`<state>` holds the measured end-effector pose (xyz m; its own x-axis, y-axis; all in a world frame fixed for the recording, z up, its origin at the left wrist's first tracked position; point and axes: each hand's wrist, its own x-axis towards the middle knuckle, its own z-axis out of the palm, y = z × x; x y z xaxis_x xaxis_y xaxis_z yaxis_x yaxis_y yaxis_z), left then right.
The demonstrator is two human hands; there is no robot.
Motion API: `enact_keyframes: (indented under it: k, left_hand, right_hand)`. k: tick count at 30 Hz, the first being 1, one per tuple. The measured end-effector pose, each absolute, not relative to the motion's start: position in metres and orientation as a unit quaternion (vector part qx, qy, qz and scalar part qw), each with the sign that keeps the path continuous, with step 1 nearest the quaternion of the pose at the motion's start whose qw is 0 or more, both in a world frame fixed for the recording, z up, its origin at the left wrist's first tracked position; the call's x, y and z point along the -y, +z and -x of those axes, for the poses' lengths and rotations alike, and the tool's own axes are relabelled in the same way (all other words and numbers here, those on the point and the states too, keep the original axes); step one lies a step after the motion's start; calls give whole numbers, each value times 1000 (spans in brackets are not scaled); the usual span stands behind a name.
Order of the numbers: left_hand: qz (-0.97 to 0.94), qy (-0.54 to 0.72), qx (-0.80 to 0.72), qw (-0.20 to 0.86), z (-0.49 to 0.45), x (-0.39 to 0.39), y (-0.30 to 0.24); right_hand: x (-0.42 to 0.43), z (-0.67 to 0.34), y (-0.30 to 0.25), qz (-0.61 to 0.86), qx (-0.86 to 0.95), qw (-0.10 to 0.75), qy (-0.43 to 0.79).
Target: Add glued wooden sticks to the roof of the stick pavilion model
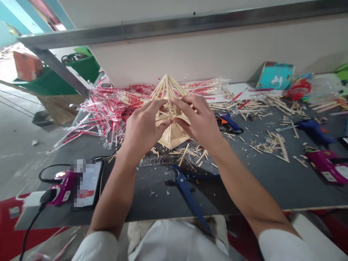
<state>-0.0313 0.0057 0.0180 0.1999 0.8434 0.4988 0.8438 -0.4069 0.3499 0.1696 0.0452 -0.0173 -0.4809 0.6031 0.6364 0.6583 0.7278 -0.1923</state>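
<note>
A pointed, pyramid-like model of pale wooden sticks [170,137] stands in the middle of the dark table, its peak upward and a wider stick base below. From the left, my left hand [143,125] grips it with bent fingers and thumb around the middle. My right hand [200,120] pinches the same part from the opposite side, fingertips close to those of the left. What lies between the fingertips is partly hidden. Below the model are a clear ruler [160,160] and a blue-handled cutter [187,192]. A blue glue gun [231,122] lies beyond my right wrist.
Red-and-clear plastic wrappers [104,112] pile up at the left back. Stick offcuts [274,145] litter the right side near a second blue glue gun [314,131]. A phone [89,185] and purple power strip [63,186] sit front left; another purple power strip [326,165] is right.
</note>
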Motion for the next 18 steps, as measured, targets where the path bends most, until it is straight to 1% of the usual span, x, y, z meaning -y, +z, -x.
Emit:
enact_keyframes:
  k: [4, 12, 18]
  left_hand:
    - [778, -331, 534, -13, 35, -8, 17]
    - [771, -364, 523, -23, 36, -10, 15]
    - [719, -400, 567, -39, 27, -17, 6]
  right_hand:
    - [-47, -167, -24, 368, 850, 376, -28]
    - [-42, -157, -23, 392, 789, 467, 76]
    - [-33, -146, -23, 438, 746, 491, 97]
